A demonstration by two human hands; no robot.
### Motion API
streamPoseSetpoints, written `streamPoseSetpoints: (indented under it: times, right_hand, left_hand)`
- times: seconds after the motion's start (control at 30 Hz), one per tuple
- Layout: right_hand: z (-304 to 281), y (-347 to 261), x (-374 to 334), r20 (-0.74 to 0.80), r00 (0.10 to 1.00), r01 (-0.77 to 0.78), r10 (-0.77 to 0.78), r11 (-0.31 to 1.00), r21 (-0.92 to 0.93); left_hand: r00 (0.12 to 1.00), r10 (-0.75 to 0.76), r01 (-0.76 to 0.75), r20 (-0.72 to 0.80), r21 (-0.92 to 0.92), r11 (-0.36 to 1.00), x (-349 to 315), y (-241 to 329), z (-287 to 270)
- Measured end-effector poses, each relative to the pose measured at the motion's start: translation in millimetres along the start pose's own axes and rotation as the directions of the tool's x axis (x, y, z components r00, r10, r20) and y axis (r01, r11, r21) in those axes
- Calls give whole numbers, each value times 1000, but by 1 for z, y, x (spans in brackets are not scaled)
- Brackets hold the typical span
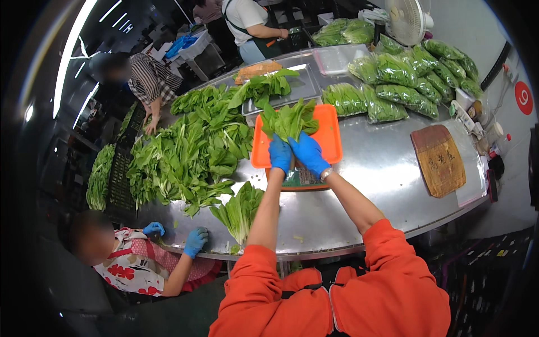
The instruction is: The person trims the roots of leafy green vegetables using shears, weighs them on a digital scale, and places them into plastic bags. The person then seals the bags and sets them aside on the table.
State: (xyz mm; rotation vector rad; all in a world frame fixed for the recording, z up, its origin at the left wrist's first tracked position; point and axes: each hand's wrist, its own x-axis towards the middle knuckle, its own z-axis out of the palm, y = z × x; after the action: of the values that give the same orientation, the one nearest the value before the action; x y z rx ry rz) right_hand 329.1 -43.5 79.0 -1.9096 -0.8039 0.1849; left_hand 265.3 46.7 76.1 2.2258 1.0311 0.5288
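Note:
Both my hands wear blue gloves and meet over an orange tray [330, 132]. A bunch of leafy greens [290, 119] lies over the tray, its leaves pointing away from me. My left hand [280, 154] closes around the stem end from the left. From the right, my right hand [309, 154] grips the same stems. Under the tray's near edge shows a green panel [300, 178], perhaps part of a scale. Close to my left forearm lies a separate clump of greens [240, 212].
Loose greens [191, 146] form a big pile on the metal table [370, 174]. Bagged greens [401, 73] are stacked at the far right, near a fan [405, 22]. A brown-orange sheet [438, 160] lies right. Co-workers stand left and at the back; one's gloved hand [195, 241] rests at the edge.

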Motion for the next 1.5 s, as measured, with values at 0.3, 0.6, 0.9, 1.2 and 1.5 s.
streamPoseSetpoints:
  times: [0.3, 0.6, 0.9, 1.2, 1.5]
  right_hand:
    - [-40, 0, -15, -20, 995, 78, -99, 884, -461]
    - [-54, 11, -122, 242, 941, -240, 236, 971, -15]
    - [112, 1, -246, 632, 723, -399, 279, 915, 52]
    - [141, -16, -222, 473, 879, -18, 55, 996, -84]
    - [73, -22, -237, 470, 845, 23, 256, 860, -510]
  left_hand:
    - [998, 34, -30, -56, 59, 998, -24, 15, -1]
    - [829, -222, 41, -512, -342, 939, -171, -220, -141]
    - [854, -502, 404, -135, -437, 804, -228, -311, -107]
    - [949, -284, 279, 134, -772, 570, -219, -263, -48]
    - [759, -319, 557, 568, -819, -135, -263, -229, -85]
